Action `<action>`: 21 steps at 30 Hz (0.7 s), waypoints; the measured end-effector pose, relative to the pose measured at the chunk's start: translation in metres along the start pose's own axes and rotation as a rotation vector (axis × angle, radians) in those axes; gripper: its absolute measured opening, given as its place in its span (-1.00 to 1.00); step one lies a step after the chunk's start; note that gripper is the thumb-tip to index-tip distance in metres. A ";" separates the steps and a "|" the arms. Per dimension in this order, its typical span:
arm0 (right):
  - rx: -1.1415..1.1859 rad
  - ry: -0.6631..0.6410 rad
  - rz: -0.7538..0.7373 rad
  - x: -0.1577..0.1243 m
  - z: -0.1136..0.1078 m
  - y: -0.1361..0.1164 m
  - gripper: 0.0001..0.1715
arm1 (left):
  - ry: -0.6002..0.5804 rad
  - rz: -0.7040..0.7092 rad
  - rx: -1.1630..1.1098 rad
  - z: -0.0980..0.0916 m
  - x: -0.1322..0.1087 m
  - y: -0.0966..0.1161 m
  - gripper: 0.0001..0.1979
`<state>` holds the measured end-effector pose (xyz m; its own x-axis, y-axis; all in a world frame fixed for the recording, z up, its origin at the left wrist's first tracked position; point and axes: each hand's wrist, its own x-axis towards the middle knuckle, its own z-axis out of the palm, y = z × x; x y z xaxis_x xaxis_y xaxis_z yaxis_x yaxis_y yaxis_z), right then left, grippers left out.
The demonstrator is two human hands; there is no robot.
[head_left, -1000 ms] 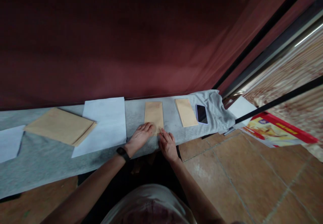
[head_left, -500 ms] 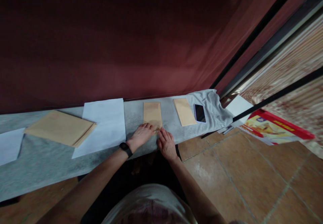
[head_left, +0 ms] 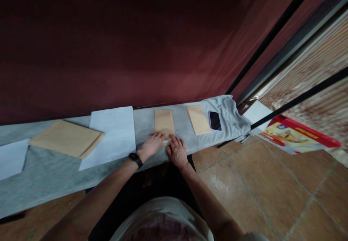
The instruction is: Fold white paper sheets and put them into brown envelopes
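A small brown paper envelope (head_left: 164, 120) lies lengthwise on the cloth-covered bench in front of me, with a reddish mark near its far right corner. The fingers of my left hand (head_left: 150, 145) are closed together on its near left corner; a dark band is on that wrist. On the near right corner, my right hand (head_left: 177, 151) grips the same end with bent fingers. A pale strip (head_left: 165, 142) shows between the hands at the envelope's near end. My fingers hide both near corners.
Right of the hands are another small envelope (head_left: 199, 120) and a phone (head_left: 215, 121). To the left, larger brown envelopes (head_left: 65, 137) overlap a white sheet (head_left: 116, 136); another white sheet (head_left: 12, 157) lies further left. A red-and-yellow box (head_left: 296, 134) stands beyond the grey-covered bench's (head_left: 146, 161) right end.
My fingers have drawn slightly apart at the envelope's near end, the right hand shifting a little left and nearer me. The pale strip and the reddish mark now show more clearly.
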<state>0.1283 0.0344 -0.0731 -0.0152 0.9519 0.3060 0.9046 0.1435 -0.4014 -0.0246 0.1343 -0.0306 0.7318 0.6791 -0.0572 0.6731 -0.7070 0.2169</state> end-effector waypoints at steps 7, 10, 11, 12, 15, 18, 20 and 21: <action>-0.023 0.011 -0.023 -0.003 0.007 0.004 -0.64 | 0.018 0.034 0.087 0.000 0.000 -0.002 -0.74; -0.040 0.025 -0.019 -0.003 0.009 0.007 -0.66 | 0.028 0.040 0.121 0.002 -0.001 -0.003 -0.74; -0.042 0.029 -0.019 -0.003 0.009 0.007 -0.67 | 0.031 0.038 0.117 0.003 -0.001 -0.003 -0.74; -0.041 0.032 -0.020 -0.003 0.009 0.008 -0.67 | 0.035 0.036 0.108 0.004 -0.001 -0.004 -0.75; -0.023 0.053 -0.033 -0.004 0.009 0.011 -0.68 | 0.047 0.042 0.080 0.006 -0.003 -0.005 -0.70; 0.030 0.076 -0.063 -0.006 0.010 0.016 -0.69 | 0.054 0.047 0.081 0.007 -0.005 -0.004 -0.66; 0.077 0.097 -0.063 -0.007 0.010 0.020 -0.70 | 0.059 0.045 0.080 0.007 -0.006 -0.004 -0.66; 0.093 0.106 -0.053 -0.006 0.009 0.022 -0.70 | 0.062 0.050 0.075 0.007 -0.006 -0.005 -0.66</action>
<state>0.1447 0.0346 -0.0917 -0.0128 0.9090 0.4167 0.8601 0.2225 -0.4591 -0.0320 0.1321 -0.0382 0.7585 0.6516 0.0133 0.6434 -0.7518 0.1443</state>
